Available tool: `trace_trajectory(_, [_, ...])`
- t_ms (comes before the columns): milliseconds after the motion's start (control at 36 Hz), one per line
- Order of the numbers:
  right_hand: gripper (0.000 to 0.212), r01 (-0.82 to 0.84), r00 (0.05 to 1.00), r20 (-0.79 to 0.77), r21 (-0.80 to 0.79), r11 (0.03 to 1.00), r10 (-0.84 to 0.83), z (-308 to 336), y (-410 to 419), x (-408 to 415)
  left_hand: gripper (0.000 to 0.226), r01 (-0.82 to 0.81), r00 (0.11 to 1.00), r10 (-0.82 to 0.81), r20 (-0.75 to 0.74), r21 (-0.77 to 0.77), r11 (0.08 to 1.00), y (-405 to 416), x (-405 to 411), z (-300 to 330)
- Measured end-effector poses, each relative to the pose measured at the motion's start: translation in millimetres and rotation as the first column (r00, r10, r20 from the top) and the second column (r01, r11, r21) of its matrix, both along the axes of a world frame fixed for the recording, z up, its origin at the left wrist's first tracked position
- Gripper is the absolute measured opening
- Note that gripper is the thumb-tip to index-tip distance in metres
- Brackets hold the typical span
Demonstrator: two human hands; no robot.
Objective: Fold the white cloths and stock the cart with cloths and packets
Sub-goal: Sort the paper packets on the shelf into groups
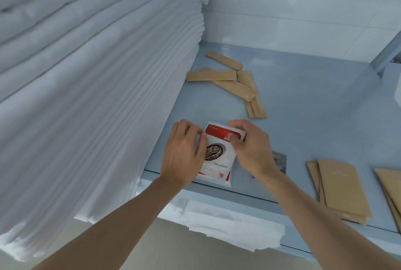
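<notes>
2 hands meet over a stack of red-and-white packets (219, 156) lying at the front edge of the pale blue cart shelf (303, 104), and from my remote seat I read this as squaring the stack before it is left in place. The left hand (183, 152) curls its fingers against the stack's left side, while the right hand (249, 146) pinches the far right corner between thumb and fingertips; both grasp the packets, neither is released. Holding from opposite sides likely keeps the slippery sachets aligned. Just left of the packets rises a tall pile of folded white cloths (91, 87), filling that side of the shelf, so the packets sit in the free strip beside it. Farther back, several slim tan sachets (230, 80) lie scattered and overlapping, well apart from the hands. To the right, flat tan envelopes (340, 189) rest in a loose fan near the shelf's front. More white cloths (230, 222) show on the level below.
</notes>
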State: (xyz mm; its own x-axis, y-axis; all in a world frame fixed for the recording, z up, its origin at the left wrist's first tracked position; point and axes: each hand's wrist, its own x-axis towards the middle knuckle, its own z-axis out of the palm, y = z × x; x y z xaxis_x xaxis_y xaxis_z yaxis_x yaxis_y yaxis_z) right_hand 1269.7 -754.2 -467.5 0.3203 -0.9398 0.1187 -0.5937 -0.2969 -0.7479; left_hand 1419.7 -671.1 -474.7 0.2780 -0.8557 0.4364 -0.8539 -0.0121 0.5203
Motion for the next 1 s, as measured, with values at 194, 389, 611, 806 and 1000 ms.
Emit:
trace_trajectory(194, [0.028, -0.138, 0.950, -0.302, -0.177, 0.974, 0.080, -4, 5, 0, 0.031, 0.082, 0.996, -0.086, 0.030, 0.125, 0.989, 9, -4, -12])
trace_trajectory(389, [0.028, -0.255, 0.906, -0.399, -0.248, 0.935, 0.141, -6, 13, 2, 0.013, -0.052, 0.985, 0.071, -0.156, 0.120, 0.991, 0, -12, -4])
trace_trajectory(611, [0.024, -0.064, 0.980, -0.196, -0.257, 0.964, 0.013, 8, -10, -9, 0.027, -0.257, 0.804, 0.318, -0.502, 0.188, 0.948, -40, 13, 14])
trace_trajectory(806, [0.033, 0.055, 0.966, -0.239, -0.163, 0.985, -0.094, 6, -51, -16, 0.027, 0.140, 0.910, -0.072, -0.409, 0.140, 0.980, -51, 24, 6])
trace_trajectory(1000, [0.051, -0.049, 0.880, -0.471, -0.223, 0.974, -0.064, 3, -86, -12, 0.018, 0.170, 0.871, -0.044, -0.489, 0.217, 0.961, -55, 20, -11])
